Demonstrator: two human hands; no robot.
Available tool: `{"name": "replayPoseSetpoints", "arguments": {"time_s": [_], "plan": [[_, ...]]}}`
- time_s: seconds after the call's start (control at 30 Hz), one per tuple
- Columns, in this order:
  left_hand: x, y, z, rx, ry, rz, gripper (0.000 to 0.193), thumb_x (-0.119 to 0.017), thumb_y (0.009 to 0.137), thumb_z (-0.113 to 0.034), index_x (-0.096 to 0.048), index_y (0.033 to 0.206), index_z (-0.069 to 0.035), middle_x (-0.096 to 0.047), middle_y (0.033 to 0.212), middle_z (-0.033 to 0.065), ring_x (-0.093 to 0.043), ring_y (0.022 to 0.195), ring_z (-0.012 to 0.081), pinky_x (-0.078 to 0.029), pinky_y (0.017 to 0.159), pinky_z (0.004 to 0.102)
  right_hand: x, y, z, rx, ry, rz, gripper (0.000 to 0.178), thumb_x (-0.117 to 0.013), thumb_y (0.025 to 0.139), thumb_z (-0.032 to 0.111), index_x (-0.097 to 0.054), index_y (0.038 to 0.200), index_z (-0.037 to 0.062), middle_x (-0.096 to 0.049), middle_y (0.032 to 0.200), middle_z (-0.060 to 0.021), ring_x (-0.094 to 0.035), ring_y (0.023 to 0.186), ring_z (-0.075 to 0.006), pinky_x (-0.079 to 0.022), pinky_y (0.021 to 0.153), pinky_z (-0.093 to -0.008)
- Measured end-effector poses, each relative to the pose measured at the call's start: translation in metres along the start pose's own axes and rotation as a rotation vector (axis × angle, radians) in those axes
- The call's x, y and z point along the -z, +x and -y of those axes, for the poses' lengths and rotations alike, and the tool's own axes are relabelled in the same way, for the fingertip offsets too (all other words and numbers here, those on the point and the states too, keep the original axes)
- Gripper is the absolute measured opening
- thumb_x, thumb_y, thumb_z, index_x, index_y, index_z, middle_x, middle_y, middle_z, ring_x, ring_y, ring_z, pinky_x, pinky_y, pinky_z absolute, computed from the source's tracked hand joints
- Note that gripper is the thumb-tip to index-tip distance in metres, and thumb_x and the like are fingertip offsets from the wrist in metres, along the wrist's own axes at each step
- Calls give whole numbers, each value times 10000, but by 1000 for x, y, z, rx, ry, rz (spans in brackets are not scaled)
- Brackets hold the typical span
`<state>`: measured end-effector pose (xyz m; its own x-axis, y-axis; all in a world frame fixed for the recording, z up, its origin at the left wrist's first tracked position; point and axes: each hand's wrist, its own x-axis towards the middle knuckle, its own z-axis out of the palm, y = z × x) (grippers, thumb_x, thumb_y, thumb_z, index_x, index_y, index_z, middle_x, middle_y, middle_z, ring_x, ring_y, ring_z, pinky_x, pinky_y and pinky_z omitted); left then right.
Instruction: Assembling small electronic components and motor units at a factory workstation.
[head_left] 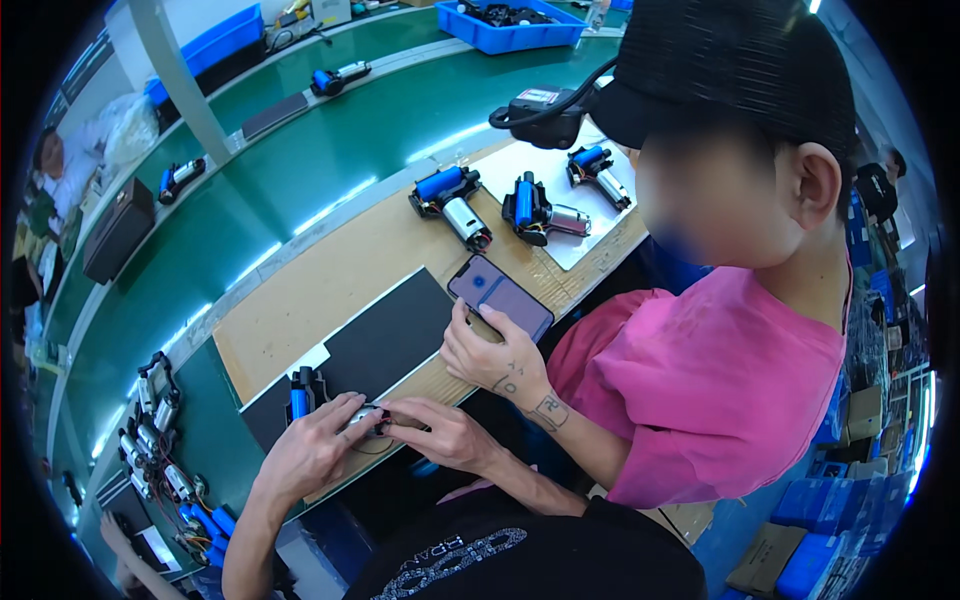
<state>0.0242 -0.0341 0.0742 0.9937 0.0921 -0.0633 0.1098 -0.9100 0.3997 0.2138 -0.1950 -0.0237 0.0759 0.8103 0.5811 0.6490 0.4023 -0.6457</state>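
Observation:
A small motor assembly (301, 393), with a blue cylinder in a black frame and a silver motor, lies at the front edge of the bench by a black mat (395, 335). My left hand (313, 447) is closed over its silver motor, fingers bent round the near side. From the right, my right hand (445, 437) pinches at the motor's end, where a thin wire loops below. My fingers hide most of the motor, so the exact spot they grip is covered.
To my right sits a person in a pink shirt (720, 390) and black cap, one hand on a phone (500, 295). Further motor assemblies (455, 205) stand on cardboard and white board. Several more (155, 430) are heaped at left. A green conveyor (330, 180) curves behind, with a blue bin (510, 38) beyond.

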Motion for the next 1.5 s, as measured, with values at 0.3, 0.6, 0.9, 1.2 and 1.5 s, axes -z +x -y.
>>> {"name": "replayPoseSetpoints", "arguments": {"time_s": [0.3, 0.6, 0.9, 1.2, 1.5], "plan": [[-8, -3, -2, -8, 79, -61, 587, -698, 852, -47, -615, 1433, -32, -652, 1387, 228, -633, 1307, 389, -554, 1086, 453, -1, -4, -1, 7, -23, 64, 277, -718, 856, -10, -717, 1133, -24, -674, 1323, -199, -704, 1180, -350, -629, 917, -410], [-13, 1, 0, -41, 28, -169, 512, -794, 826, -48, -680, 1325, -34, -721, 1263, 212, -709, 1191, 392, -603, 1011, 458, -5, 3, 6, -74, -10, 7, 230, -758, 882, 10, -726, 1105, -38, -685, 1299, -205, -720, 1132, -351, -630, 899, -410], [-13, 5, -5, -7, 26, -236, 343, -795, 890, -137, -727, 1205, -20, -736, 1190, 186, -732, 1138, 353, -629, 921, 430, -11, -3, 10, -91, 2, -47, 241, -776, 876, 10, -757, 1116, -2, -691, 1294, -192, -729, 1098, -341, -626, 890, -402], [-7, -2, 16, 6, -88, -193, 515, -857, 802, -109, -730, 1301, -85, -753, 1267, 138, -734, 1152, 346, -610, 996, 443, -16, -3, 6, -171, 94, -69, 220, -806, 854, 20, -792, 1074, 25, -699, 1301, -150, -736, 1066, -324, -627, 873, -390], [7, 2, 18, 76, -141, -92, 503, -850, 800, -127, -730, 1281, -45, -753, 1259, 123, -725, 1151, 325, -575, 1053, 472, -30, 14, 23, -260, -69, -162, 363, -882, 792, 98, -705, 1105, 46, -743, 1271, -83, -718, 1002, -281, -587, 870, -385]]}}
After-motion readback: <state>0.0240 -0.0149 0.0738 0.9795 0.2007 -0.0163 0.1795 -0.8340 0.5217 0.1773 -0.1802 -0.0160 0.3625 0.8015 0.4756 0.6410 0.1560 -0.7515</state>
